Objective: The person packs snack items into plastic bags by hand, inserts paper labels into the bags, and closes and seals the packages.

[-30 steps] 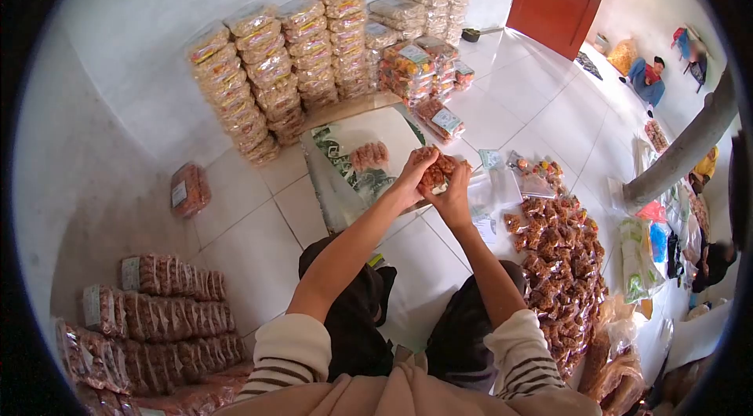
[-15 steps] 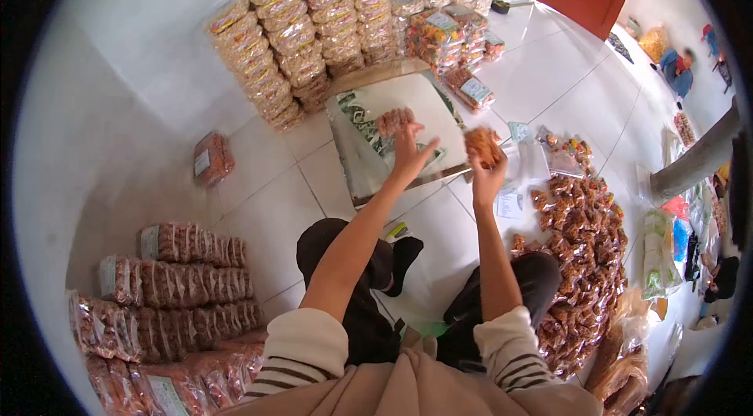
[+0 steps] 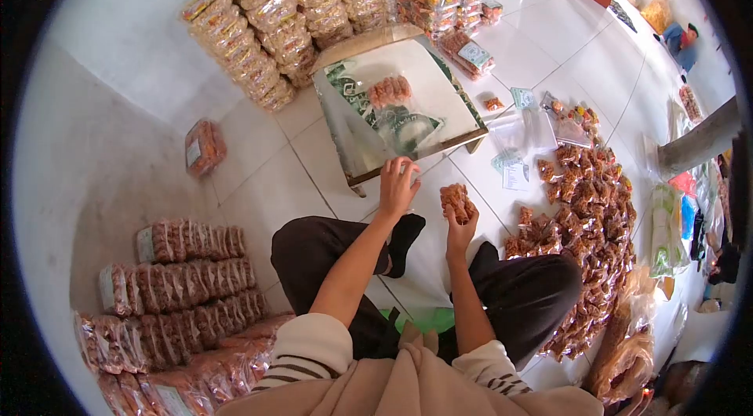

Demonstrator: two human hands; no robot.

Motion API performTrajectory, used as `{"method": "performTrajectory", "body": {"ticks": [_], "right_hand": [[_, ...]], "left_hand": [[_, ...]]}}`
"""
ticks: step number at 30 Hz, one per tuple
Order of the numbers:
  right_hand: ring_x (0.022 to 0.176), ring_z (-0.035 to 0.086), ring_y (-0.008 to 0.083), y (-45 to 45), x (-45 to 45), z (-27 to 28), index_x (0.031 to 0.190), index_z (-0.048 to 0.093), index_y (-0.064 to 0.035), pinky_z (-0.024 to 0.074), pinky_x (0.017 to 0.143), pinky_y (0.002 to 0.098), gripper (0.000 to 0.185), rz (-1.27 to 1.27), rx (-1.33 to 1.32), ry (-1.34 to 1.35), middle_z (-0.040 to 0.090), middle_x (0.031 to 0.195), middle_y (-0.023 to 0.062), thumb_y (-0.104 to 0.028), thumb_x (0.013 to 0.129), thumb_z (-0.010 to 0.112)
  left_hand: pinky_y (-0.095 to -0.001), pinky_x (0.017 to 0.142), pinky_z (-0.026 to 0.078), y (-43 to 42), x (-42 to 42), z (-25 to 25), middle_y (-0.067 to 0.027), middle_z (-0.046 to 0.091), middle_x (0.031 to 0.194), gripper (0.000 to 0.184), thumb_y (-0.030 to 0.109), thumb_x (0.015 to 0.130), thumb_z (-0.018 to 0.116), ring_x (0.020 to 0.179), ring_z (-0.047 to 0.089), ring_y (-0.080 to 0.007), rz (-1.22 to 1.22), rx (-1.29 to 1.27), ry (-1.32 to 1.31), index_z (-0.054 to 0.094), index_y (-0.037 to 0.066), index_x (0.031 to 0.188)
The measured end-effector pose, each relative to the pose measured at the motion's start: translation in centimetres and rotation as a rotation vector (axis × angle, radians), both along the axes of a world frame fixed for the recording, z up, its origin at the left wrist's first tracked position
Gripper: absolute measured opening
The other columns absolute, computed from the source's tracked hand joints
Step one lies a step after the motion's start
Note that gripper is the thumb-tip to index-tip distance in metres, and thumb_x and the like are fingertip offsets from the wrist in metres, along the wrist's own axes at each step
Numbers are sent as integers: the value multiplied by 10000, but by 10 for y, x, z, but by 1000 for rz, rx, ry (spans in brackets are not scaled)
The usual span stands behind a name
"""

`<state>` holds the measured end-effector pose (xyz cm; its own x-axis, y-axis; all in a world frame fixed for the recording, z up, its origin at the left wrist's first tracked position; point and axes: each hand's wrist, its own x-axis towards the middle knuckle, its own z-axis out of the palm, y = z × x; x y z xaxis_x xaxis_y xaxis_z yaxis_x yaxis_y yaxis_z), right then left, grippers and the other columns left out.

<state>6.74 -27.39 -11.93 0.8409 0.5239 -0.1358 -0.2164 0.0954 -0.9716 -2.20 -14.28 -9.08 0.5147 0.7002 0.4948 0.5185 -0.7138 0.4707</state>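
Observation:
My right hand (image 3: pixel 460 232) is closed around a bundle of small brown snack packets (image 3: pixel 457 203), held above the floor tiles between my knees. Empty, with its fingers apart and slightly curled, my left hand (image 3: pixel 398 187) is at the front edge of a low table (image 3: pixel 353 145); whether it touches the edge I cannot tell. On the tabletop lies a clear plastic bag (image 3: pixel 390 92) with a row of reddish-brown snack packets inside. A large heap of similar small packets (image 3: pixel 584 236) spreads over the floor at my right.
Stacked bags of pale snacks (image 3: pixel 243 39) line the wall. Filled bags (image 3: pixel 184 290) lie in rows at left, and one bag (image 3: pixel 205 148) leans by the wall. Clear bags (image 3: pixel 522 132) and a printed label (image 3: pixel 515 175) lie right of the table. A pillar (image 3: pixel 698 138) stands farther right.
Both hands have drawn back toward me, the left from over the bag on the table and the right, still holding packets, from the table's right side. The view has tilted down.

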Motion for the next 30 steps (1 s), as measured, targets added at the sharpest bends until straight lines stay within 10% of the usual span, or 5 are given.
{"method": "performTrajectory", "body": {"ticks": [22, 30], "right_hand": [[806, 564, 158, 106, 6, 2, 1033, 475, 20, 453, 684, 274, 405, 309, 89, -467, 595, 880, 109, -45, 686, 674], [1012, 488, 282, 152, 12, 14, 1092, 439, 17, 395, 847, 349, 517, 376, 15, -699, 506, 1038, 149, -74, 657, 704]], "left_hand": [[-371, 744, 381, 0, 18, 25, -50, 545, 770, 162, 148, 668, 682, 787, 501, -250, -163, -75, -329, 575, 80, 768], [-391, 966, 253, 125, 34, -63, -123, 394, 1233, 517, 421, 886, 392, 1145, 362, -265, 402, -442, -804, 377, 51, 1246]]}}
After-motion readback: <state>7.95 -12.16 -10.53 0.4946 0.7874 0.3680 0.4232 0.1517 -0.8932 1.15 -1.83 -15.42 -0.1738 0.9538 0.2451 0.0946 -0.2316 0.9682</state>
